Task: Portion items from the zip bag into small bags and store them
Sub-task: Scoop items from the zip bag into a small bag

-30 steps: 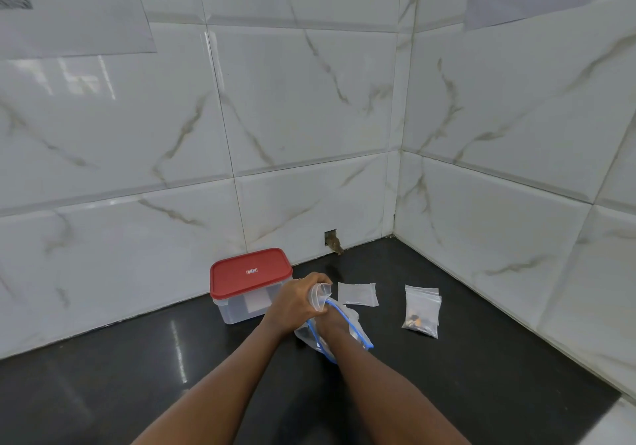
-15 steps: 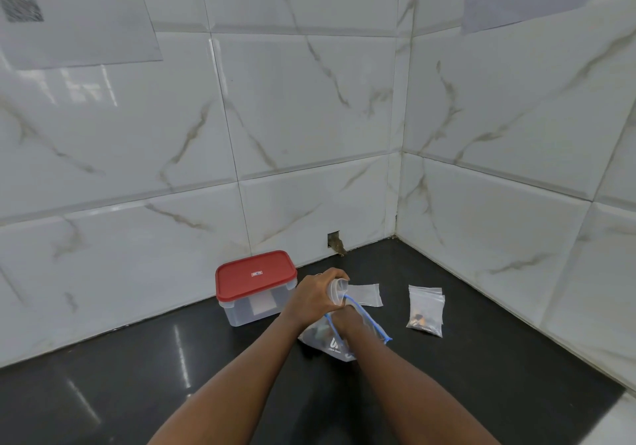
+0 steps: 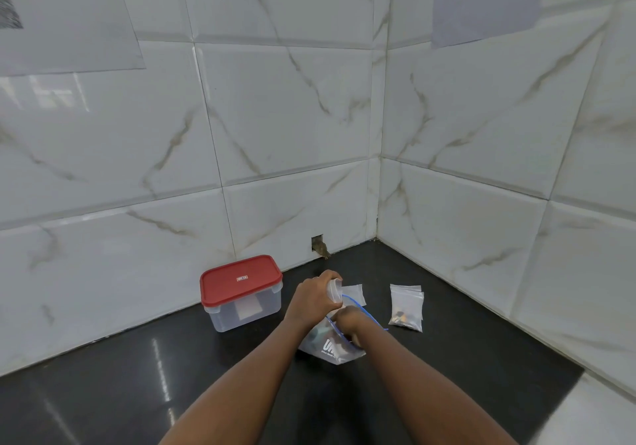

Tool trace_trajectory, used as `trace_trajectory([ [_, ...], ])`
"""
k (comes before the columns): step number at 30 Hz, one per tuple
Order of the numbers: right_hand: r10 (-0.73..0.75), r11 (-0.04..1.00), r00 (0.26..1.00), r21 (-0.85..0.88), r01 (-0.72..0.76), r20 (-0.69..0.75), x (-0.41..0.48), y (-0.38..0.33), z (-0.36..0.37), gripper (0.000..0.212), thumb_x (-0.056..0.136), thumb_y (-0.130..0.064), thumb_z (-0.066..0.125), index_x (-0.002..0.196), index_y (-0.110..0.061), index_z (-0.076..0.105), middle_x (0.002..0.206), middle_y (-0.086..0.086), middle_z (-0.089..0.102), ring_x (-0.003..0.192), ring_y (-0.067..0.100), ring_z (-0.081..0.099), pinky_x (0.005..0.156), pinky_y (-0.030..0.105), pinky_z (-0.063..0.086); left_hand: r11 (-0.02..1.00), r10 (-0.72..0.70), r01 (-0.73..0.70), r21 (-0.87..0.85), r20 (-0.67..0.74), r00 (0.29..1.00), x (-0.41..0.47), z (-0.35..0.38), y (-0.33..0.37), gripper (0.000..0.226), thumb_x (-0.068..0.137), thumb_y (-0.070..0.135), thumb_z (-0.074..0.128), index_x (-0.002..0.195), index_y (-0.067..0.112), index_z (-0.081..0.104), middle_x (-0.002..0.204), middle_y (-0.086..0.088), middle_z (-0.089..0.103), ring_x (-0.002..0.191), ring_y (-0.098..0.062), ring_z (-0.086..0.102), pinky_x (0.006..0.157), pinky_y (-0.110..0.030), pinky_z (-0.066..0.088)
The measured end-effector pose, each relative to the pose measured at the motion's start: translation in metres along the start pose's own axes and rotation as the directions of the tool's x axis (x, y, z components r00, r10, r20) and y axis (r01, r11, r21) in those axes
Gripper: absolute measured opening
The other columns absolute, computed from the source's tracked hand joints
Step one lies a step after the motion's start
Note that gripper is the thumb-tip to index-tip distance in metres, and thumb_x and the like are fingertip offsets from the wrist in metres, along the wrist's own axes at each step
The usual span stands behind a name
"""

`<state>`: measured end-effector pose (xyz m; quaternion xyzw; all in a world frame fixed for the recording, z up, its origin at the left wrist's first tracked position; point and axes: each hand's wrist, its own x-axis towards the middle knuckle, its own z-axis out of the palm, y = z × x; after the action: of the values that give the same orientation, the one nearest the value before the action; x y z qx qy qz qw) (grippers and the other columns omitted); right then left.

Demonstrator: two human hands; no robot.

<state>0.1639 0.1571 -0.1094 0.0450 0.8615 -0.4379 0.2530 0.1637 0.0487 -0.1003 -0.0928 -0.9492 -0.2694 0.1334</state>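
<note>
A clear zip bag (image 3: 330,348) with a blue zip rim and white print lies on the black counter, with dark items inside. My right hand (image 3: 347,320) reaches into its open mouth, and its fingertips are hidden inside. Just above, my left hand (image 3: 309,298) grips a small clear bag (image 3: 335,289), holding its mouth open toward the zip bag. An empty small bag (image 3: 354,291) lies flat behind the hands. To the right lies a stack of small bags (image 3: 406,307); the top one holds dark and orange pieces.
A clear plastic box with a red lid (image 3: 241,289) stands shut to the left, against the tiled wall. Marble-look walls meet in a corner at the back right. The black counter (image 3: 137,375) ends at a white edge at the right front.
My right hand has stayed in the zip bag's mouth, and the bag has shifted so that its print shows. My left hand keeps the small bag in the same place.
</note>
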Motion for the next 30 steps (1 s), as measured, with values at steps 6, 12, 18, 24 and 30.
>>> trace_trajectory([
  [6, -0.095, 0.971, 0.995, -0.220, 0.094, 0.010, -0.010, 0.004, -0.009, 0.030, 0.092, -0.003, 0.043, 0.114, 0.006, 0.061, 0.109, 0.022, 0.061, 0.100, 0.027, 0.060, 0.100, 0.042, 0.048, 0.973, -0.164, 0.152, -0.175, -0.059, 0.985, -0.006, 0.008, 0.009, 0.038, 0.077, 0.021, 0.067, 0.113, 0.020, 0.056, 0.107, -0.002, 0.067, 0.096, -0.020, 0.062, 0.083, -0.029, 0.048],
  [12, -0.243, 0.894, 0.965, -0.410, 0.182, -0.103, -0.018, 0.003, -0.034, 0.032, 0.087, -0.003, 0.048, 0.112, 0.002, 0.067, 0.117, 0.017, 0.065, 0.108, 0.030, 0.060, 0.089, 0.032, 0.047, 0.932, -0.276, 0.229, -0.279, -0.140, 0.951, -0.005, 0.013, 0.021, 0.038, 0.080, 0.017, 0.066, 0.116, 0.016, 0.053, 0.109, -0.006, 0.065, 0.099, -0.021, 0.061, 0.082, -0.027, 0.047],
  [18, -0.202, 0.973, 0.929, -0.169, 0.155, -0.310, -0.015, 0.011, -0.056, 0.024, 0.080, 0.000, 0.053, 0.095, 0.003, 0.071, 0.088, 0.019, 0.068, 0.076, 0.021, 0.058, 0.074, 0.033, 0.052, 0.861, -0.425, 0.335, -0.383, -0.178, 0.887, -0.003, 0.021, 0.025, 0.043, 0.081, 0.021, 0.069, 0.119, 0.016, 0.051, 0.115, -0.006, 0.063, 0.102, -0.020, 0.060, 0.086, -0.028, 0.048],
  [24, -0.109, 0.977, 0.901, 0.121, 0.175, -0.420, -0.026, 0.020, -0.080, 0.020, 0.088, -0.006, 0.049, 0.084, -0.005, 0.068, 0.073, 0.003, 0.059, 0.060, 0.009, 0.051, 0.053, 0.016, 0.042, 0.851, -0.423, 0.360, -0.383, -0.092, 0.902, -0.002, 0.028, 0.027, 0.055, 0.080, 0.024, 0.069, 0.129, 0.016, 0.046, 0.123, -0.006, 0.059, 0.111, -0.021, 0.056, 0.094, -0.030, 0.045],
  [30, -0.164, 0.927, 0.837, 0.208, 0.312, -0.523, -0.035, 0.008, -0.089, 0.036, 0.087, 0.005, 0.046, 0.061, -0.014, 0.061, 0.055, 0.001, 0.054, 0.051, 0.009, 0.047, 0.057, 0.020, 0.041, 0.870, -0.378, 0.326, -0.369, -0.076, 0.923, -0.006, 0.038, 0.024, 0.057, 0.076, 0.023, 0.074, 0.124, 0.017, 0.045, 0.122, -0.004, 0.058, 0.109, -0.017, 0.055, 0.098, -0.034, 0.047],
])
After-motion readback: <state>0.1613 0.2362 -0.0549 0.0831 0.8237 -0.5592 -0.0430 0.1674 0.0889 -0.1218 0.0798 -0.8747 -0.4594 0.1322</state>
